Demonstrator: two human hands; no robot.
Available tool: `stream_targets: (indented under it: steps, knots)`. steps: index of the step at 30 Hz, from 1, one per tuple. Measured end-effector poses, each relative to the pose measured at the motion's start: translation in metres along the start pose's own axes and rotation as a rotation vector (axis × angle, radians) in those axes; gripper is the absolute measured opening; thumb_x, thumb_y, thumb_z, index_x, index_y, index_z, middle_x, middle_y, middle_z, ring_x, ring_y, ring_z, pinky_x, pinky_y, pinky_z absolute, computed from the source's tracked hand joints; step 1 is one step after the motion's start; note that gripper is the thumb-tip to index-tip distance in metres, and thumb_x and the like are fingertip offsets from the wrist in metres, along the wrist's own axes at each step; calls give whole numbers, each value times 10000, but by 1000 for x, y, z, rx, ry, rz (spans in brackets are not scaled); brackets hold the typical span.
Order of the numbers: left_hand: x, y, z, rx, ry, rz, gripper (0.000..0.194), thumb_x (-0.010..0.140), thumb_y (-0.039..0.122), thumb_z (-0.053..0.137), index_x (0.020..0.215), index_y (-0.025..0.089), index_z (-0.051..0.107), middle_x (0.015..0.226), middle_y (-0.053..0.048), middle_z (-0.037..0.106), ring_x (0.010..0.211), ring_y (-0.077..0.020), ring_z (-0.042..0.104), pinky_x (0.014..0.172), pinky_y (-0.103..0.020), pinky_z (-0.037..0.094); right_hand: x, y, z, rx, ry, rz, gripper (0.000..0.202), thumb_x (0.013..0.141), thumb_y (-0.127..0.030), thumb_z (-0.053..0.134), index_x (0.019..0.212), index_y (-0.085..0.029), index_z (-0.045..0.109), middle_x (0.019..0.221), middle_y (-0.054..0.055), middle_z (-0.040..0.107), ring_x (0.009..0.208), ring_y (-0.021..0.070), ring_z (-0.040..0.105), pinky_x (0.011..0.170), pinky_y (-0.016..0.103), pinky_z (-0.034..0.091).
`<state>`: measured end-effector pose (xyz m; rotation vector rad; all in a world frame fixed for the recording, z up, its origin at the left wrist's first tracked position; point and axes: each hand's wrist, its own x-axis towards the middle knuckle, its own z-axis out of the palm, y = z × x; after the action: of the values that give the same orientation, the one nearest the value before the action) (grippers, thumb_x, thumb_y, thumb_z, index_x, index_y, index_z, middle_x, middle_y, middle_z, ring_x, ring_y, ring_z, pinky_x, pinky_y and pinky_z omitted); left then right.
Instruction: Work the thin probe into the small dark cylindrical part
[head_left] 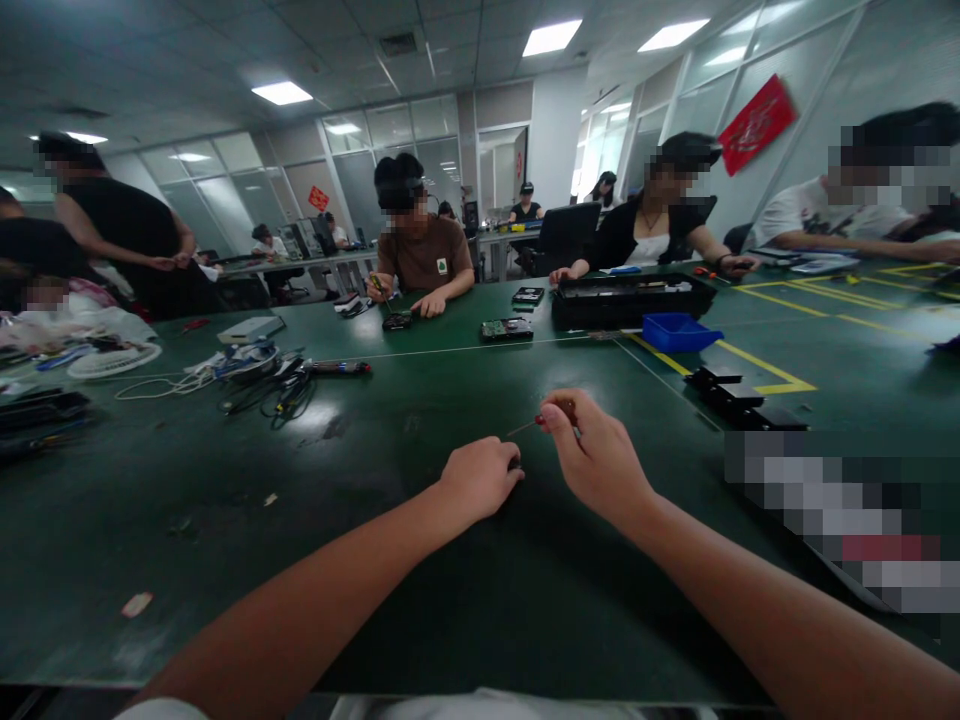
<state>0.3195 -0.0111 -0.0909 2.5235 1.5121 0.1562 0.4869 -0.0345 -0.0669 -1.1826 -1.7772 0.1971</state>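
Observation:
Over the middle of the green table, my right hand (596,455) is closed around a screwdriver (539,421). Its handle shows red at the front, and the thin metal shaft slants down to the left. The tip of that shaft is just above my left hand (480,475). My left hand is closed low at the table, its fingers curled round a small dark piece (515,464). Most of that piece is hidden by the fingers, so its kind does not show.
Ahead lie hard drives (507,329), a long black tray (634,300) and a blue bin (679,332). Black brackets (739,402) are at right; bundled cables (281,390) and an electric screwdriver (341,368) lie left. A co-worker (424,250) works across the table.

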Motion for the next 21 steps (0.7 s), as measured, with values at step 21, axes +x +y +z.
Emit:
stream_targets:
  steps: [21]
  knots:
    - [-29, -146, -72, -1069, 337, -516, 271, 846, 324, 569, 1036, 157, 670, 847, -47, 620, 559, -94, 489, 456, -201, 309, 0, 1, 0, 21, -63, 48, 217, 1015, -340, 411, 999, -197, 573, 841, 56, 686, 765, 199, 668, 655, 322, 482]
